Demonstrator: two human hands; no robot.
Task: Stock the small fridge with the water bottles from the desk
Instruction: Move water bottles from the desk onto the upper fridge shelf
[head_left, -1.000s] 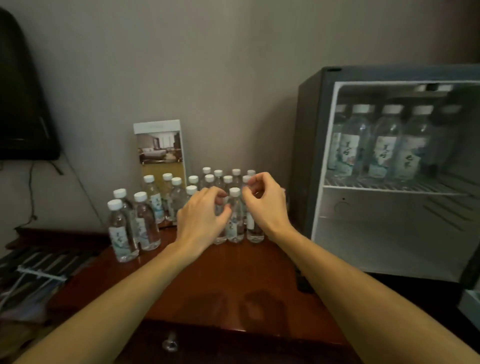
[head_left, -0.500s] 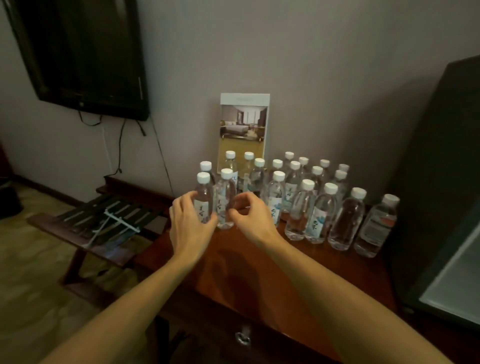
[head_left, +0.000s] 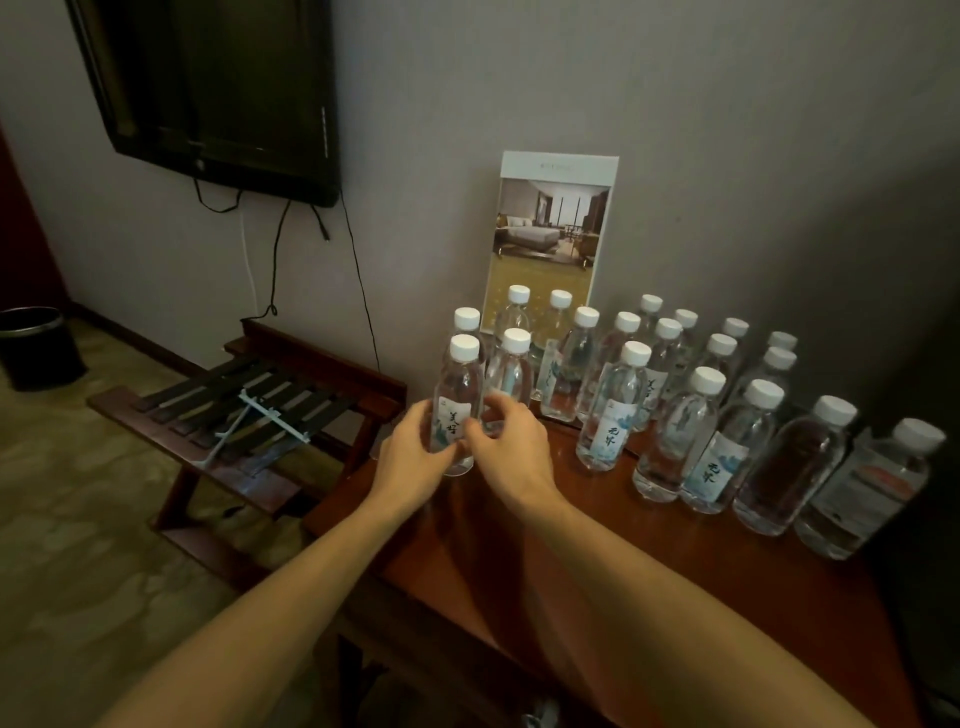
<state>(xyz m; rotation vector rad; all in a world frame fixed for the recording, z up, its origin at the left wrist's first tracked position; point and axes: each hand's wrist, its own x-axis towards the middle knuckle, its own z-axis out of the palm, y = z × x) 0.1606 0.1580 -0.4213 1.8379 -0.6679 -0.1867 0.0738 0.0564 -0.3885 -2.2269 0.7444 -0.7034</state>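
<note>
At 9 o'clock on bench, left hand grips bottle; right hand curled at its 3 o'clock, grip indeterminate.

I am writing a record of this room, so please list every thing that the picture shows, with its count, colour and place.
water bottles: nineteen, clear with white caps, standing on the desk by the wall
desk: one, red-brown wood, lower right
card: one, white with a room photo, leaning on the wall behind the bottles
television: one, black, on the wall, upper left
cables: a few, mostly black, hanging below the television
rack: one, dark wood, left of the desk
bin: one, black, on the floor, far left
left hand: one, grip around the front left bottle
right hand: one, fingers curled at the next bottle, grip unclear
</note>
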